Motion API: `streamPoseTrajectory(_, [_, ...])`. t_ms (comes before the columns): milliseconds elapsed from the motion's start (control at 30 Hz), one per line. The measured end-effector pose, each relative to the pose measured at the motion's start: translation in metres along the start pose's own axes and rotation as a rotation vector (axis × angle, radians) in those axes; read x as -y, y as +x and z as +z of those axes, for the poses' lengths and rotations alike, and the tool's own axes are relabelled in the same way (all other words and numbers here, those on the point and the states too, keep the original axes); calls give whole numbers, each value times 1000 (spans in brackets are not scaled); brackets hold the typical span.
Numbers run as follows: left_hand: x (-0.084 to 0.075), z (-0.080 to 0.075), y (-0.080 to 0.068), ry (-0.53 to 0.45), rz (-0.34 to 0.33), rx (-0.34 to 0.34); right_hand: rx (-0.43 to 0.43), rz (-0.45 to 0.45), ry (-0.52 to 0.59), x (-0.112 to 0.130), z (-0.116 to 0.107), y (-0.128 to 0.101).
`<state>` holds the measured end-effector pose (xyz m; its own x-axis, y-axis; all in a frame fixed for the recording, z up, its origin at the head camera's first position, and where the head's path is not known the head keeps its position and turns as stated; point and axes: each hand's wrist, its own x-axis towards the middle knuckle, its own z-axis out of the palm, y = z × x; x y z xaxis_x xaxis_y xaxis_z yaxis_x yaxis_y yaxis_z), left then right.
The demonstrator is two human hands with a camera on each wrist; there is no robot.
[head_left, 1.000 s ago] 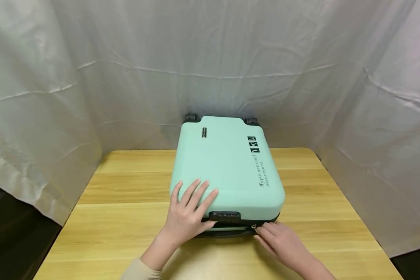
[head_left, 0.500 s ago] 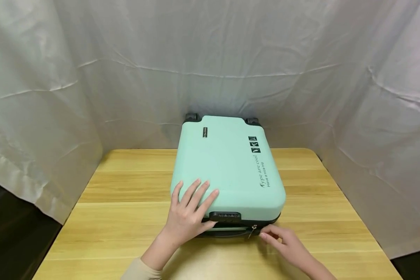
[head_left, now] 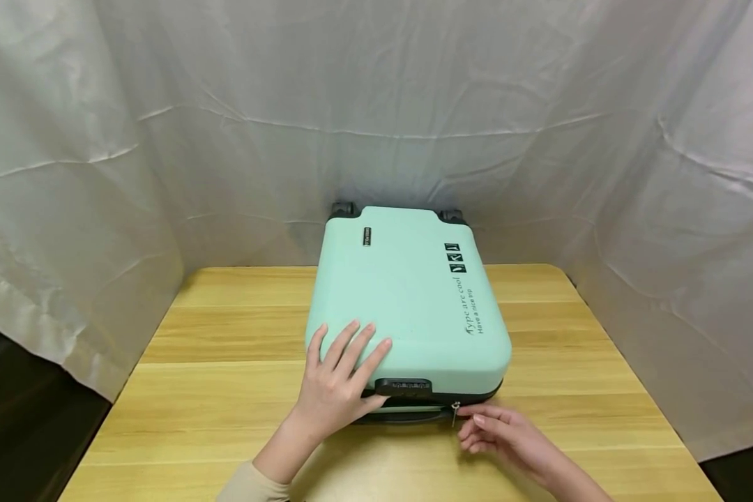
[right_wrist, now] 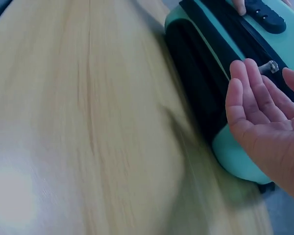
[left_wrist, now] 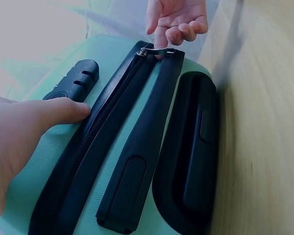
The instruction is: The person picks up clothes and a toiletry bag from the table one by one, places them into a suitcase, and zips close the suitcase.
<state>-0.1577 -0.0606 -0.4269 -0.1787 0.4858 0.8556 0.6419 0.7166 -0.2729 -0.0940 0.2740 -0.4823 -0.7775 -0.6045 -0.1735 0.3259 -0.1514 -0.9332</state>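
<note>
A mint-green hard suitcase [head_left: 408,300] lies flat on the wooden table [head_left: 226,390], its black carry handle [left_wrist: 191,147] facing me. My left hand [head_left: 341,376] rests flat on the lid's near left corner, with the thumb [left_wrist: 63,110] beside the black combination lock [head_left: 404,387]. My right hand [head_left: 502,436] hovers at the front right edge, palm showing and fingers loosely bent. Its fingertips are at the small metal zipper pull [head_left: 454,413], which shows free between index finger and thumb in the right wrist view [right_wrist: 269,67]. The zipper track [left_wrist: 103,127] looks closed.
White cloth [head_left: 163,139] hangs round the back and both sides of the table. The suitcase's black wheels [head_left: 343,208] point toward the back cloth. Bare tabletop lies to the left and right of the case.
My right hand left the zipper pull, drew slightly right, then came back beside it with fingers more curled. The left hand and suitcase have not moved.
</note>
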Motion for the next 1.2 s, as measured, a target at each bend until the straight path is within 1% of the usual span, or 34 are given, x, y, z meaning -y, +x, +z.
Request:
streamPoseTrajectory(167, [0,0,0,-5,0,-3,21,18,128,-1,8,1])
streamPoseTrajectory(267, [0,0,0,-7,-1,-4,53,27,233,-3,14,3])
streamPoseTrajectory(367, [0,0,-1,-7,-1,-4,92,13,338,-5,20,6])
streamPoseTrajectory(467, [0,0,-1,-3,2,-7,106,14,440,-7,25,10])
streamPoseTrajectory(600, [0,0,-1,-1,3,-6,124,30,543,-10,31,13])
streamPoseTrajectory(700, [0,0,-1,-2,5,-5,173,40,611,-15,35,16])
streamPoseTrajectory(800, [0,1,-1,1,8,-10,219,52,710,-22,36,18])
streamPoseTrajectory(933, [0,1,-1,3,10,-11,240,64,842,-29,36,21])
streamPoseTrajectory(1033, [0,1,0,5,11,-7,241,77,873,-32,35,23])
streamPoseTrajectory(1200, [2,-3,2,12,10,13,236,123,830,-30,31,27])
